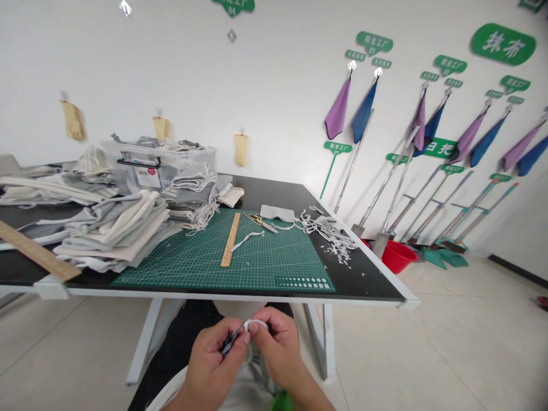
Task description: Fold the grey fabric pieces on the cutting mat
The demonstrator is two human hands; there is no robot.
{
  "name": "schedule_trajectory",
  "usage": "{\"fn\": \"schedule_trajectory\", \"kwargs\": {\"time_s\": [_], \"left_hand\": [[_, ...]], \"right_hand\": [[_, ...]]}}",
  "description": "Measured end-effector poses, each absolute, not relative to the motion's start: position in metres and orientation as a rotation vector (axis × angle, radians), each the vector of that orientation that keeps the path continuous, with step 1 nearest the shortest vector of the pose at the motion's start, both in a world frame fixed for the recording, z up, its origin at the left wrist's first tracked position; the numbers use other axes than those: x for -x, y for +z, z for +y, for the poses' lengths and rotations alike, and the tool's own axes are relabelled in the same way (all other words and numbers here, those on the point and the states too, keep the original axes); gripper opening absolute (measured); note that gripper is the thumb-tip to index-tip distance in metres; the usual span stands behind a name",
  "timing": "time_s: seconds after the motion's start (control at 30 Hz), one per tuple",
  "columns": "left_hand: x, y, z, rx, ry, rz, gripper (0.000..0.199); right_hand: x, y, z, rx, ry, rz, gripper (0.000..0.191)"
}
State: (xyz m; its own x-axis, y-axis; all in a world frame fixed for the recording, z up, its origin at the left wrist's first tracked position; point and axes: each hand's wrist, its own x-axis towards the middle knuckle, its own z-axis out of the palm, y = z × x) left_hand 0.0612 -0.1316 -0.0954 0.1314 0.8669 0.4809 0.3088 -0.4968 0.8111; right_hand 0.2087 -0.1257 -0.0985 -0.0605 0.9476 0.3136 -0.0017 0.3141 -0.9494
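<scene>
Low over my lap, in front of the table edge, both hands are close together with their fingers pinched. My left hand [216, 354] is closed on a thin dark tool [230, 341] whose exact kind I cannot make out. Its tip meets a white fabric strap [257, 323], which my right hand [277, 345] pinches in a small loop. Grey-white cloth hangs below the fingers, partly hidden by them. On the green cutting mat [274, 260] lie a wooden ruler [231, 240], gold-handled scissors [258, 219], a loose strap [247, 240] and a grey cloth piece [277, 213].
Stacked grey and cream cloth pieces [115, 231] cover the table's left, beside a clear plastic bin [171, 162]. Another long ruler [36, 251] overhangs the front left edge. Cut scraps [331, 231] lie at the right. A red bucket [398, 257] and mops stand by the wall.
</scene>
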Motion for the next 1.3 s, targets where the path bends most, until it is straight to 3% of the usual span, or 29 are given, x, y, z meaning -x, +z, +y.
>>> {"fn": "schedule_trajectory", "kwargs": {"time_s": [0.17,0.4,0.67,0.77,0.93,1.1,1.3], "left_hand": [[-0.061,-0.097,-0.134,-1.825,1.41,1.155,0.028],[-0.072,-0.104,-0.128,-1.792,1.072,1.08,0.027],[-0.067,-0.114,-0.119,-1.781,1.096,1.13,0.037],[-0.046,-0.113,-0.098,-1.835,1.026,1.337,0.036],[0.0,-0.109,-0.048,-1.922,0.675,2.285,0.049],[0.022,-0.107,-0.012,-2.16,0.372,2.521,0.051],[0.028,-0.101,0.028,-2.256,0.205,2.415,0.043]], "right_hand": [[-0.207,-0.101,-0.127,0.934,1.029,-1.368,0.025],[-0.212,-0.09,-0.124,0.984,0.872,-1.311,0.027],[-0.222,-0.086,-0.118,0.977,0.804,-1.258,0.028],[-0.225,-0.084,-0.118,0.995,0.758,-1.202,0.03],[-0.224,-0.084,-0.12,0.994,0.785,-1.207,0.033],[-0.221,-0.086,-0.119,1.006,0.783,-1.205,0.033],[-0.222,-0.089,-0.119,0.997,0.804,-1.201,0.032]]}}
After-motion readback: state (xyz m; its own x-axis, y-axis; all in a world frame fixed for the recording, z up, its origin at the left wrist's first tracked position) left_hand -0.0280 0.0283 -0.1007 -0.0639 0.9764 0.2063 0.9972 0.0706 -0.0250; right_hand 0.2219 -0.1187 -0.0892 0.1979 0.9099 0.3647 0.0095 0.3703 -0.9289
